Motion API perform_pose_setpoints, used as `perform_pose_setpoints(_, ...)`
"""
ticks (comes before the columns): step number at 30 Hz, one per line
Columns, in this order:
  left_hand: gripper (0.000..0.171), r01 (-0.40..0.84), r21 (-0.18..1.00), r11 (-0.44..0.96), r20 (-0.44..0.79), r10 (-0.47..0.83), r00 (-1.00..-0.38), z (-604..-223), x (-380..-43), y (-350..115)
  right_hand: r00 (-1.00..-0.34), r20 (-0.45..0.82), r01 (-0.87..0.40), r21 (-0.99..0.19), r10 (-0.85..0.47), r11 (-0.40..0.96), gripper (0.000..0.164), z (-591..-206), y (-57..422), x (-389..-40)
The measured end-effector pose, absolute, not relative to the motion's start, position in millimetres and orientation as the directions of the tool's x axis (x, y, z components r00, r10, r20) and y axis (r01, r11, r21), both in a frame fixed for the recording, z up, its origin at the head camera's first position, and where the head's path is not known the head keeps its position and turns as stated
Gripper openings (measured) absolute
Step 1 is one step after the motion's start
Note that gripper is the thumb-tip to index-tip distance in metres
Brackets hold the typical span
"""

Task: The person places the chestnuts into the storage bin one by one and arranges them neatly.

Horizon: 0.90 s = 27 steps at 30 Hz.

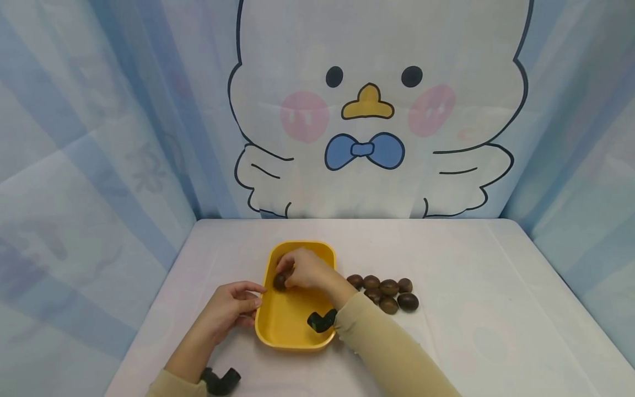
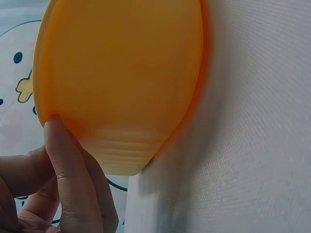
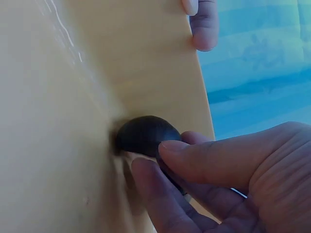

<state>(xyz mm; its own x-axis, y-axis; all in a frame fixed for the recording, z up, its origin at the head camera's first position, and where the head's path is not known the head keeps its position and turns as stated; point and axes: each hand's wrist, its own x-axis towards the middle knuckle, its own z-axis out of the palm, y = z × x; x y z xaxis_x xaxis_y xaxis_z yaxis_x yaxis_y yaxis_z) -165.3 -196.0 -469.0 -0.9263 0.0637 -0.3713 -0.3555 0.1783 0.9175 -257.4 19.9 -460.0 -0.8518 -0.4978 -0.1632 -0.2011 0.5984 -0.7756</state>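
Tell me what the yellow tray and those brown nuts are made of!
Yellow tray: probably plastic, smooth and slightly shiny; bright streaks run inside it, and its edge glows orange as if light passes through. Brown nuts: likely hard, natural shells with a faint sheen, going by their rounded shapes and uneven browns, though they could be imitations.

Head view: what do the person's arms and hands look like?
The left sleeve and right sleeve are plain beige. A small black bent piece shows by each wrist. The left hand and right hand wear no gloves.
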Motion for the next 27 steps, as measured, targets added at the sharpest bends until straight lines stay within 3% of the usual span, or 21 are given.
perform_pose_setpoints(27,0.031,-0.359,0.912,0.197,-0.373,0.038,-0.927,-471,-165,-195,-0.865,-0.162,-0.121,-0.850,-0.474,0.512,0.029,-443,35,-255)
